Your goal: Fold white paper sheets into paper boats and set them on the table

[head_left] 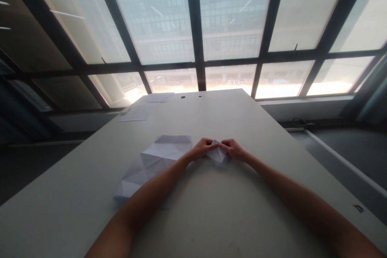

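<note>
A small folded piece of white paper point(218, 154) rests on the grey table point(242, 209) between my two hands. My left hand point(202, 148) pinches its left side with curled fingers. My right hand point(233, 148) pinches its right side the same way. To the left, partly under my left forearm, lies a larger creased sheet of white paper point(151, 163), spread out flat with many fold lines.
More flat sheets of paper point(145, 107) lie at the table's far left corner, beside two small dark dots point(183, 97). Large windows with dark frames stand behind the table. The floor drops away on both sides of the table.
</note>
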`<state>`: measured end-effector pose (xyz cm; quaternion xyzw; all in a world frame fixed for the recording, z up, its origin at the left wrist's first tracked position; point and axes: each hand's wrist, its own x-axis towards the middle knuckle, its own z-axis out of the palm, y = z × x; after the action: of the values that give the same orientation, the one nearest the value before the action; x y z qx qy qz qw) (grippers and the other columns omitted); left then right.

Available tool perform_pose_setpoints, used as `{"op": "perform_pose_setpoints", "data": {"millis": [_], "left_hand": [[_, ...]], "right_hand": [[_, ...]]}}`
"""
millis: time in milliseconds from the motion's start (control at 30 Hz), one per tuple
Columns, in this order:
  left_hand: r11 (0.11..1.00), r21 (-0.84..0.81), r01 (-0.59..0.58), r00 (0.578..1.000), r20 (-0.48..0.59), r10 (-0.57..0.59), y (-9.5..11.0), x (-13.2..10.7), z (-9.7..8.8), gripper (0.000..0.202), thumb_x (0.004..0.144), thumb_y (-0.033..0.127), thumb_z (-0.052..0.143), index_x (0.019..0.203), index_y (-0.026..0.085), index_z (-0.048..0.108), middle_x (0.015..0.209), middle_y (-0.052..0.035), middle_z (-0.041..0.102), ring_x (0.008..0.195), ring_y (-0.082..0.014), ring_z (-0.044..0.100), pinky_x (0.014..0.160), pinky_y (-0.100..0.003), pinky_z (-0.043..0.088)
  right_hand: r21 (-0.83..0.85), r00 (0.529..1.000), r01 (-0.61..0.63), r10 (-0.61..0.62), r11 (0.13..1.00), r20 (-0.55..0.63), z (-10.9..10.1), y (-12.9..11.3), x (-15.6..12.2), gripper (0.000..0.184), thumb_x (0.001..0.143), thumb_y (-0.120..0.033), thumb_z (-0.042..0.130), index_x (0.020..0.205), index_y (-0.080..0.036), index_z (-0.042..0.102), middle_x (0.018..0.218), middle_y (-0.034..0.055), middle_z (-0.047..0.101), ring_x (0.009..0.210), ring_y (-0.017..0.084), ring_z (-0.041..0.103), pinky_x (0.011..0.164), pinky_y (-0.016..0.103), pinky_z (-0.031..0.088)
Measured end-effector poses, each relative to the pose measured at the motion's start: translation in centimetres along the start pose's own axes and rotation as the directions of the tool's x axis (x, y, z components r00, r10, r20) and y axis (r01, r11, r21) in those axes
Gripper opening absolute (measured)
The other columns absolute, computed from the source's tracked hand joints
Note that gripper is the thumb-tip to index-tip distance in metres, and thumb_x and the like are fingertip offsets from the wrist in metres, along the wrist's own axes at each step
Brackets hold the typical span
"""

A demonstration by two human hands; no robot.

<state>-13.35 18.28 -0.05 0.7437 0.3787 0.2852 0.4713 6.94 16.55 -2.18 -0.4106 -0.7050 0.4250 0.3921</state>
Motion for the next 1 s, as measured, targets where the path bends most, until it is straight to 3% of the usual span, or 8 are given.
{"op": "perform_pose_setpoints", "data": {"millis": [133,233,500,600,767,900,1000], "left_hand": [[0.992,-0.125,0.027,0.988,-0.145,-0.045,-0.08,-0.13,0.07,0.056,0.076,0.063,0.069,0.081,0.008,0.072,0.062,-0.0004,0.057,0.055,-0.0104,0.046,0.05,-0.021,0.03],[0.975,-0.219,0.041,0.976,-0.202,-0.086,-0.3,-0.02,0.07,0.054,0.074,0.061,0.071,0.085,0.008,0.073,0.068,-0.0033,0.062,0.057,-0.0112,0.05,0.051,-0.021,0.033],[0.979,-0.202,0.016,0.995,-0.097,-0.037,0.09,-0.21,-0.28,0.05,0.07,0.053,0.08,0.093,0.009,0.076,0.08,-0.0072,0.07,0.067,-0.0152,0.059,0.059,-0.023,0.042],[0.974,-0.226,0.008,0.988,-0.148,-0.042,-0.06,-0.29,-0.21,0.049,0.069,0.051,0.082,0.093,0.009,0.076,0.084,-0.0087,0.072,0.069,-0.0169,0.062,0.062,-0.024,0.043],[0.962,-0.272,0.001,0.985,-0.166,-0.048,-0.22,-0.32,-0.08,0.046,0.071,0.05,0.081,0.092,0.009,0.076,0.087,-0.0104,0.074,0.072,-0.0187,0.065,0.064,-0.026,0.046],[0.933,-0.358,-0.032,0.973,-0.224,-0.053,-0.41,-0.09,-0.04,0.048,0.068,0.05,0.082,0.092,0.008,0.075,0.09,-0.0125,0.074,0.076,-0.022,0.067,0.069,-0.03,0.05],[0.901,-0.429,-0.056,0.97,-0.237,-0.052,-0.82,0.17,-0.01,0.048,0.068,0.048,0.083,0.094,0.008,0.074,0.094,-0.0133,0.074,0.08,-0.0236,0.068,0.075,-0.033,0.051]], "right_hand": [[0.02,0.998,0.006,-0.004,1.0,-0.066,0.19,-0.13,0.04,0.038,0.073,-0.053,0.072,0.075,-0.017,0.061,0.062,-0.002,0.055,0.055,0.012,0.049,0.049,0.023,0.035],[0.144,0.999,-0.039,0.043,0.989,-0.024,0.26,-0.35,-0.08,0.044,0.067,-0.048,0.079,0.091,-0.016,0.062,0.068,-0.0001,0.063,0.058,0.013,0.057,0.05,0.023,0.041],[0.262,0.998,-0.034,0.048,0.964,-0.05,0.51,0.13,-0.24,0.052,0.066,-0.043,0.081,0.104,-0.019,0.055,0.07,-0.0004,0.069,0.058,0.015,0.063,0.051,0.023,0.045],[0.27,0.999,-0.041,0.049,0.962,-0.02,0.54,0.36,-0.17,0.055,0.066,-0.04,0.082,0.108,-0.019,0.054,0.072,0.0,0.071,0.062,0.017,0.066,0.054,0.024,0.048],[0.271,0.999,-0.034,0.03,0.962,0.019,0.47,0.06,-0.11,0.051,0.063,-0.039,0.083,0.104,-0.015,0.062,0.074,0.0029,0.072,0.063,0.017,0.066,0.06,0.029,0.052],[0.159,0.999,-0.046,0.042,0.986,0.026,0.46,-0.26,-0.13,0.035,0.072,-0.048,0.074,0.078,-0.014,0.068,0.066,0.0048,0.071,0.057,0.015,0.063,0.056,0.027,0.049],[0.051,0.998,-0.053,0.051,0.997,0.037,0.43,-0.4,-0.15,0.037,0.078,-0.049,0.067,0.064,-0.016,0.065,0.06,0.0047,0.069,0.053,0.014,0.06,0.052,0.024,0.044]]}}
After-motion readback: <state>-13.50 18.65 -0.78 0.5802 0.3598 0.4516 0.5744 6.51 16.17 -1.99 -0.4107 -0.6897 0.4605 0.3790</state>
